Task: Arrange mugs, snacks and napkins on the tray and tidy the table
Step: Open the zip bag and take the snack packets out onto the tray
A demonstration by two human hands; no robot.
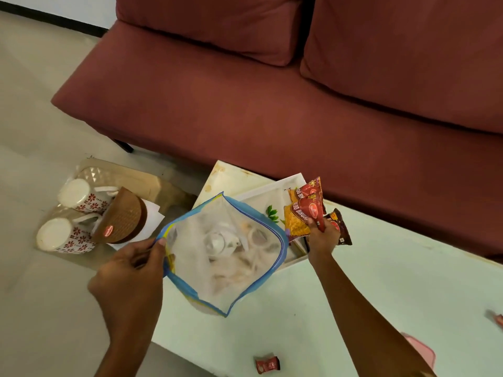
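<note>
My left hand (pixel 130 270) pinches the rim of an open clear zip bag (pixel 226 254) with a blue edge, held over the table's left end; pale items show through it. My right hand (pixel 322 236) grips several red and orange snack packets (pixel 306 210) just right of the bag, above a white tray (pixel 261 197) with a leaf print. Two white mugs with red flowers (pixel 81 198) (pixel 62 235) lie on their sides on the floor at left, beside a brown woven napkin holder (pixel 122 216) with white napkins (pixel 152 221).
The pale green table (pixel 381 268) carries a small red wrapper (pixel 268 363) near its front edge, a pink item (pixel 420 346) at lower right and another wrapper (pixel 498 319) at the right border. A maroon sofa (pixel 272 104) stands close behind. A beige tray (pixel 117 176) lies on the floor.
</note>
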